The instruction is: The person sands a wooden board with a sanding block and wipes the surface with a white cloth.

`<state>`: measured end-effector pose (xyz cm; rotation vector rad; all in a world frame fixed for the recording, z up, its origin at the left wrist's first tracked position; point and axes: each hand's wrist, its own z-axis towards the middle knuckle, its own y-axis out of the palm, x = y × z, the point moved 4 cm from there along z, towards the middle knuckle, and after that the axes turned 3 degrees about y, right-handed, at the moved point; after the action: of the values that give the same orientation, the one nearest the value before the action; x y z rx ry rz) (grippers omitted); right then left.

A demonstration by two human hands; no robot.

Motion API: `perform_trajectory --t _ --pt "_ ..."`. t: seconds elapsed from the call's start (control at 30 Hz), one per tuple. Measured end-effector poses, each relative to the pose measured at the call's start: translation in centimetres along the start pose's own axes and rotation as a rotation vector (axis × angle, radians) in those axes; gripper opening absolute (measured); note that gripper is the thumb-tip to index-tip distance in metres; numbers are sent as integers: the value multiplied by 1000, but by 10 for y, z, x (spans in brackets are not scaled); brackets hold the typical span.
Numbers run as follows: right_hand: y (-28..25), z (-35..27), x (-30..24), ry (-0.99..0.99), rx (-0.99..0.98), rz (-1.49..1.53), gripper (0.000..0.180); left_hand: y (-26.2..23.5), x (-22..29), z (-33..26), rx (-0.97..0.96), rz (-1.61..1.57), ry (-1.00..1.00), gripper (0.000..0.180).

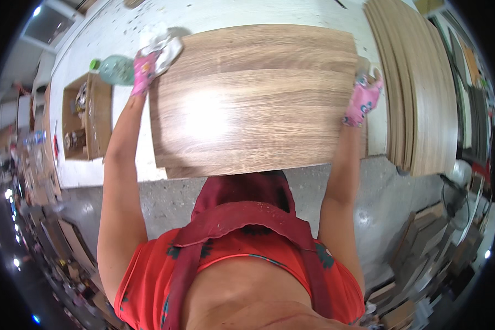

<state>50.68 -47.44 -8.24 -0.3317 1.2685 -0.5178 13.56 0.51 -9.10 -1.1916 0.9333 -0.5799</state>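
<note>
Left hand (148, 63) with rag and right hand (363, 99) grip the panel (253, 99) edges; looks stiff, glossy, likely slippery

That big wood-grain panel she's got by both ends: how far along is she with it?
Done, it seems: a stack of similar panels lies at her right on the white table. In hand: the wood-grain panel, left hand and right hand, both in pink gloves, gripping opposite ends; the left also holds a rag. Left: the pictures show no other panels waiting.
</note>
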Motion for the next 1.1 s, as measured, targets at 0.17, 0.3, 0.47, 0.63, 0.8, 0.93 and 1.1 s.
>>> perform_trajectory --t 0.17,0.3,0.47,0.63,0.8,0.93,1.1 --pt "-10 -8 -19 105 5 188 46 -35 37 13 266 -976 -428 34" --pt "-18 -11 -24 57 9 21 48 -85 168 38 127 -1084 -255 53" --pt "-17 -14 -41 48 -37 309 50 -61 274 106 142 -1228 -39 61" --pt "-13 -19 -50 -223 -105 713 51 -98 380 163 257 -1060 238 60" --pt "-33 -24 -58 -509 55 589 52 -130 455 142 3 -1415 514 54" --pt "-41 -23 -51 -107 23 934 48 -187 466 63 -123 -1493 552 41" --pt "-66 11 5 -18 335 999 57 -173 442 9 -45 -1293 732 60"
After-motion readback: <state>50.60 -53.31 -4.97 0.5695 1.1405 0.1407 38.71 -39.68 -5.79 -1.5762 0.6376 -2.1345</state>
